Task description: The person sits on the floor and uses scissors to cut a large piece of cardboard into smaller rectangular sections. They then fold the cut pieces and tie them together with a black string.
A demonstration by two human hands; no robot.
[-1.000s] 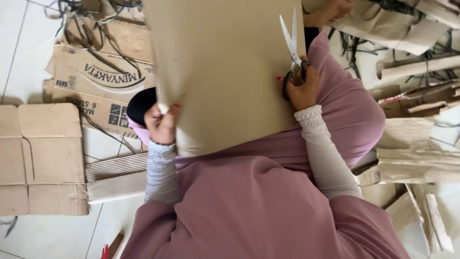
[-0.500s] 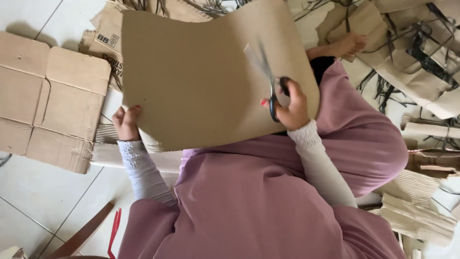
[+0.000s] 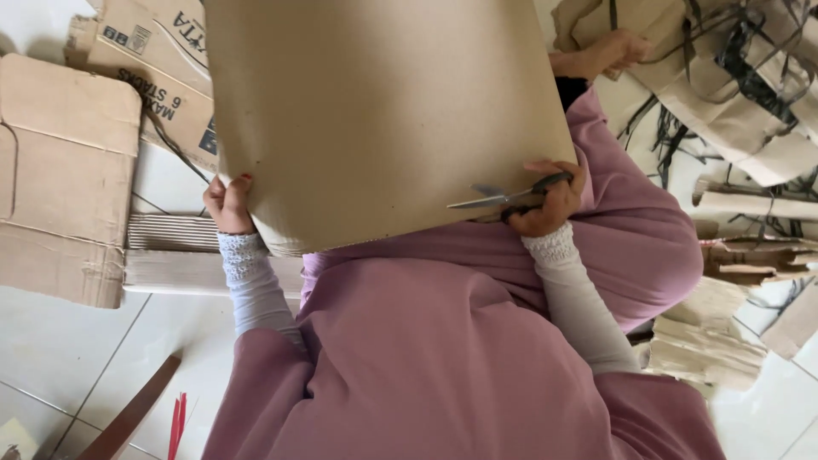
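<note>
The left hand [image 3: 228, 204] grips the lower left corner of a large plain brown cardboard sheet [image 3: 383, 119] held over the pink-clothed lap, fingers curled shut on its edge. The right hand [image 3: 552, 201], fingers closed through the handles, holds dark-handled steel scissors [image 3: 504, 198] with blades slightly parted against the sheet's right edge. Cutting cleanly likely needs the sheet held taut. The sheet's top is cropped, and any cut line is hidden.

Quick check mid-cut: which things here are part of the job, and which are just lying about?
In use: cardboard sheet, scissors, left hand, right hand.

Lying about: flattened boxes, printed box, cardboard scraps, black straps, wooden stick.
</note>
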